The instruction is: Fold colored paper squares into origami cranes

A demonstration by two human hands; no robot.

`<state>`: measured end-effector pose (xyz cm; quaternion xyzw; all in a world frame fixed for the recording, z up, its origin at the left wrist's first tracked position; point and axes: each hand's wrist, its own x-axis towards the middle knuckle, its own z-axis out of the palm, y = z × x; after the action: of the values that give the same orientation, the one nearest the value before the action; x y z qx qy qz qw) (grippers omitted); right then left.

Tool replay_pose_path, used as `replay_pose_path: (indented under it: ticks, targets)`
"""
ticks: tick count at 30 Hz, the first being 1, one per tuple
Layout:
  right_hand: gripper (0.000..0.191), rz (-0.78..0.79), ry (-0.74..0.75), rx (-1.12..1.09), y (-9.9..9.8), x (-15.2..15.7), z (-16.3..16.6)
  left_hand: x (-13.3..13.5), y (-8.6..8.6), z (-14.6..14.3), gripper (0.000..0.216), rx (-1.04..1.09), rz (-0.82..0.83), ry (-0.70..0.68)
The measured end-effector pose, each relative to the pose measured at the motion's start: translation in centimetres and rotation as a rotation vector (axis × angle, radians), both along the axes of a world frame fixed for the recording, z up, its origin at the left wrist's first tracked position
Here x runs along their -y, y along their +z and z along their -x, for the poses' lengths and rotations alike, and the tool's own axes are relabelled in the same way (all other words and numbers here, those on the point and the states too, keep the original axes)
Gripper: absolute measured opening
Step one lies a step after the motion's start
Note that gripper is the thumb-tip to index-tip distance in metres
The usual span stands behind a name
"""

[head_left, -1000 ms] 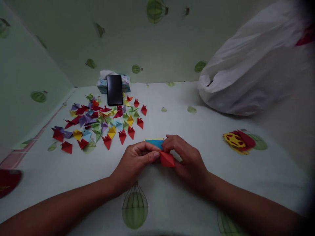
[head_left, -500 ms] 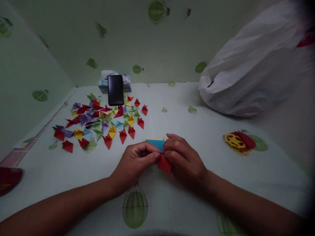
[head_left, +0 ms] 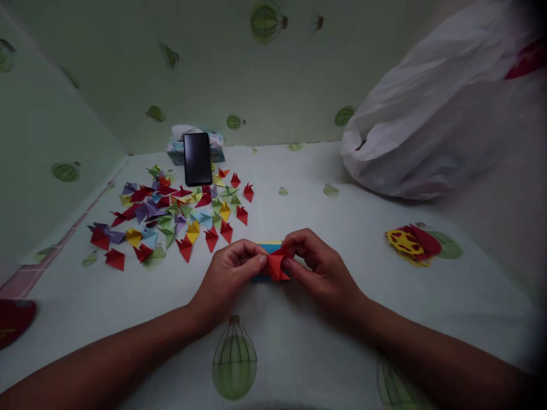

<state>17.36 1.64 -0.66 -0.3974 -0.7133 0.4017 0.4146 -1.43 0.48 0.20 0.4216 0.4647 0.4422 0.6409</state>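
Note:
My left hand (head_left: 228,273) and my right hand (head_left: 320,267) meet at the middle of the table, both pinching a small folded red paper piece (head_left: 276,266). Thumb and forefinger of each hand close on it from either side. Just behind it lies a small stack of blue and yellow paper sheets (head_left: 269,247), partly hidden by my fingers. Both forearms reach in from the near edge.
A spread of several folded paper pieces (head_left: 171,213) in red, purple, yellow, green and blue lies at the left. A black phone (head_left: 197,158) leans on a tissue box (head_left: 216,145). A white plastic bag (head_left: 440,114) fills the right back. Red and yellow paper (head_left: 412,242) lies at the right.
The red piece went from a flat triangle under my right fingers to a narrower folded shape pinched between both hands. My hands drew closer together and a little farther from me.

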Motion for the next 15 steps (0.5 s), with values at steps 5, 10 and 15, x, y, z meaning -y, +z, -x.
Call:
replay_pose_path:
  ticks: [5,10,15]
  targets:
    - [0.019,-0.084,0.014,0.061,-0.03,-0.04,-0.04,-0.2,0.13,0.09,0.014,-0.031,-0.001,-0.077]
    - [0.018,-0.054,0.042,0.026,0.11,-0.14,0.13,-0.44,-0.07,0.22,0.015,-0.091,-0.032,-0.086]
    - [0.018,0.129,-0.006,-0.14,-0.07,-0.3,0.12,-0.66,-0.5,0.39,0.017,-0.083,-0.047,-0.051]
